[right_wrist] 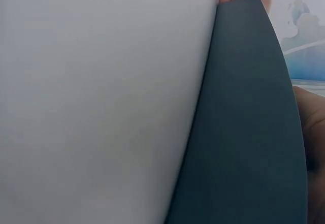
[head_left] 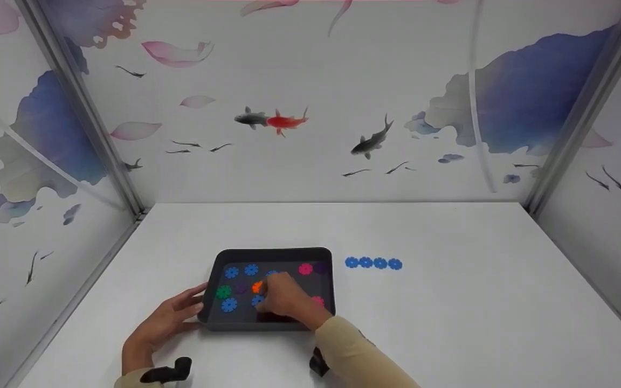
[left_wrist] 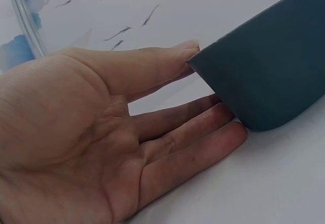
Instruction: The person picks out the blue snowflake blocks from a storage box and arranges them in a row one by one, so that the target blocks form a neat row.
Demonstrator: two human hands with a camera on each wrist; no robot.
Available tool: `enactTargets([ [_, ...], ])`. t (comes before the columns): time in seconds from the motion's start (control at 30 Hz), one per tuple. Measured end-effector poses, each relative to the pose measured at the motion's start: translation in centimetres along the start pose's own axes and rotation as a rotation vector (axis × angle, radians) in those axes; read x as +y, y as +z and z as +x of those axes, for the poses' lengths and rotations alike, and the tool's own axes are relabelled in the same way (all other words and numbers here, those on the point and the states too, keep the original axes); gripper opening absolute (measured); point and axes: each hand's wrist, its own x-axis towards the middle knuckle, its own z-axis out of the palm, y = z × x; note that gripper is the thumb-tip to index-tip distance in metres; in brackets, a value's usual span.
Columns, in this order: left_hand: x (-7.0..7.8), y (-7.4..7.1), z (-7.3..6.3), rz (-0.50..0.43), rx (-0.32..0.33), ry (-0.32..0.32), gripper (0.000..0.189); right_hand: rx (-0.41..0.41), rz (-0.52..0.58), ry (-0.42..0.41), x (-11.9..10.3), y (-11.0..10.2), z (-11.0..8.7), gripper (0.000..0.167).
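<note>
A dark tray (head_left: pixel 275 326) sits on the white table, holding notched flower-shaped discs. My left hand (head_left: pixel 164 320) rests at its left side, fingers extended. In the left wrist view, the thumb of that hand (left_wrist: pixel 122 127) is at the rim and the other fingertips touch the tray's outer wall (left_wrist: pixel 269 76). Reaching into the tray from the right, my right hand (head_left: pixel 287 296) has its thumb and fingertips down at a blue disc (head_left: pixel 257 300), beside an orange disc (head_left: pixel 256 287). I cannot tell whether it pinches a disc. In the right wrist view, the tray wall hides its fingertips.
Several blue discs (head_left: pixel 366 262) form a straight row on the table, right of the tray. Inside the tray lie more blue discs (head_left: pixel 229 305), a green disc (head_left: pixel 223 291), pink discs (head_left: pixel 305 269) and dark purple discs (head_left: pixel 321 268). Printed panels (head_left: pixel 310 172) enclose the table.
</note>
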Motion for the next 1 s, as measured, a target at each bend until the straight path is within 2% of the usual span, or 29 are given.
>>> enactTargets([
  [0.13, 0.0, 0.0, 0.1, 0.001, -0.009, 0.0, 0.072, 0.027, 0.011, -0.012, 0.7, -1.2, -0.2, 0.032],
  [0.3, 0.1, 0.1, 0.2, -0.006, -0.014, 0.001, 0.072, 0.078, 0.007, -0.051, 1.6, -2.8, -0.5, 0.03],
  [0.53, 0.0, 0.2, 0.1, -0.016, -0.003, -0.004, 0.072, 0.165, -0.052, -0.135, 3.3, -5.5, -1.2, 0.026],
  [1.0, 0.0, -0.1, 0.0, -0.024, -0.005, -0.006, 0.073, 0.2, 0.029, -0.039, 7.0, -8.8, -1.9, 0.027],
])
